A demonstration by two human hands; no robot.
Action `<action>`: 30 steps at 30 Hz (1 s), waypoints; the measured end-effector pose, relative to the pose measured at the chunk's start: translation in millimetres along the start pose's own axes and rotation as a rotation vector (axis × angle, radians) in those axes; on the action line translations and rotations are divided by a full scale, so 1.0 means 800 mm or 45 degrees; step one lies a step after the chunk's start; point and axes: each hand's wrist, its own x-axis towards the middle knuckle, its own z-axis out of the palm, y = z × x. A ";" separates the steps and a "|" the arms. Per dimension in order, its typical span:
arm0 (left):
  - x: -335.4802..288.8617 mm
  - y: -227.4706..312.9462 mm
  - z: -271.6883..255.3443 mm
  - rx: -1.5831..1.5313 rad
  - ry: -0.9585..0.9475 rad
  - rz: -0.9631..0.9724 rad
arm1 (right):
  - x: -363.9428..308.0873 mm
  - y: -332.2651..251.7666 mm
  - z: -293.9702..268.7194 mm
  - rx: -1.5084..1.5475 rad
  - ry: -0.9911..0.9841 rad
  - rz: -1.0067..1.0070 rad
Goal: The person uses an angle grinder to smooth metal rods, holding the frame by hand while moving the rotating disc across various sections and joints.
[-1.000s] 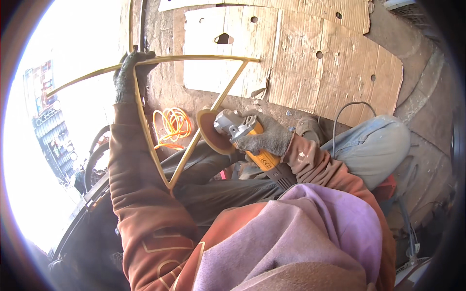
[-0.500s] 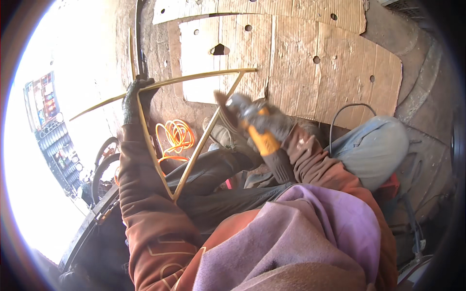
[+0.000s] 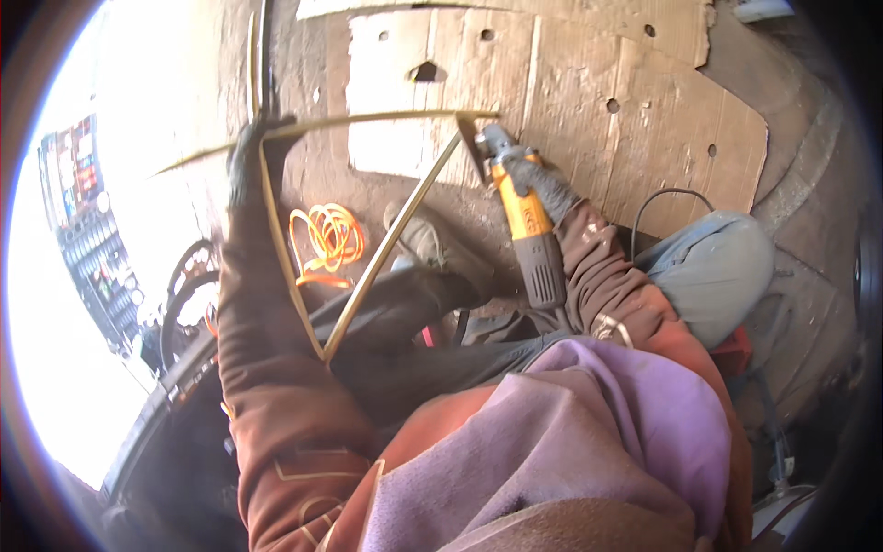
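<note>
A brass-coloured metal frame [image 3: 394,226] of thin bars, joined in a triangle with its point toward me, is held up in front of my body. My left hand [image 3: 249,166], in a dark glove, is wrapped round its far left corner, where the bars cross. In my right hand [image 3: 544,184], gloved in grey, is a yellow and black angle grinder [image 3: 524,216]. The grinder's disc [image 3: 471,147] stands edge-on at the far right corner of the frame, where the slanting bar meets the long crossbar. Whether the disc touches the metal I cannot tell.
Flattened cardboard [image 3: 552,87] with holes covers the ground ahead. A coiled orange hose or cable [image 3: 328,237] lies near a shoe [image 3: 432,241]. To the right are a knee in blue jeans [image 3: 717,267], a dark cable loop [image 3: 670,193] and a red object [image 3: 733,353].
My right hand has carried the grinder up and right, from the slanting bar's middle to the frame's far right corner. The frame's far edge has risen slightly in view, still in my left hand.
</note>
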 end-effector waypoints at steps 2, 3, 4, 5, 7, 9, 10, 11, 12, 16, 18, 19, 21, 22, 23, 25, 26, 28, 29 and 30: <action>-0.013 0.012 0.008 0.041 -0.026 0.047 | -0.004 0.007 -0.006 -0.112 -0.064 0.129; -0.014 0.015 0.015 0.060 -0.050 0.069 | -0.020 0.009 0.003 -0.130 -0.090 0.190; -0.018 0.022 0.023 0.086 -0.065 0.104 | -0.040 -0.005 0.027 -0.120 -0.137 0.187; -0.021 0.030 0.036 0.119 -0.087 0.142 | -0.055 -0.015 0.048 -0.105 -0.185 0.178; -0.031 0.037 0.050 0.136 -0.095 0.193 | -0.076 -0.013 0.065 -0.319 -0.274 0.158; -0.040 0.046 0.068 0.159 -0.109 0.266 | -0.088 -0.025 0.088 -0.448 -0.324 0.200; -0.046 0.051 0.071 0.171 -0.108 0.294 | -0.091 -0.025 0.100 -0.550 -0.357 0.186; -0.049 0.053 0.078 0.182 -0.109 0.317 | -0.098 -0.028 0.112 -0.652 -0.376 0.159; -0.051 0.059 0.088 0.192 -0.116 0.347 | -0.106 -0.032 0.126 -0.670 -0.389 0.147; -0.066 0.071 0.111 0.222 -0.121 0.431 | -0.129 -0.035 0.160 -1.107 -0.420 0.111; -0.070 0.073 0.120 0.227 -0.113 0.465 | -0.136 -0.042 0.179 -1.305 -0.495 0.272; -0.073 0.074 0.124 0.231 -0.112 0.478 | -0.140 -0.041 0.186 -1.323 -0.492 0.269; -0.077 0.074 0.139 0.238 -0.123 0.497 | -0.149 -0.040 0.198 -1.467 -0.398 0.331; -0.077 0.077 0.144 0.236 -0.128 0.512 | -0.151 -0.040 0.203 -1.485 -0.390 0.326; -0.079 0.077 0.147 0.242 -0.125 0.518 | -0.153 -0.037 0.207 -1.529 -0.443 0.282; -0.081 0.079 0.155 0.249 -0.122 0.530 | -0.151 -0.035 0.215 -1.620 -0.556 0.208; -0.081 0.079 0.159 0.254 -0.124 0.538 | -0.152 -0.033 0.221 -1.630 -0.553 0.212; -0.083 0.080 0.167 0.265 -0.125 0.549 | -0.155 -0.033 0.236 -1.754 -0.665 0.190; -0.085 0.082 0.170 0.266 -0.127 0.554 | -0.160 -0.034 0.241 -1.718 -0.661 0.193; -0.088 0.083 0.175 0.280 -0.130 0.553 | -0.163 -0.036 0.241 -1.724 -0.658 0.199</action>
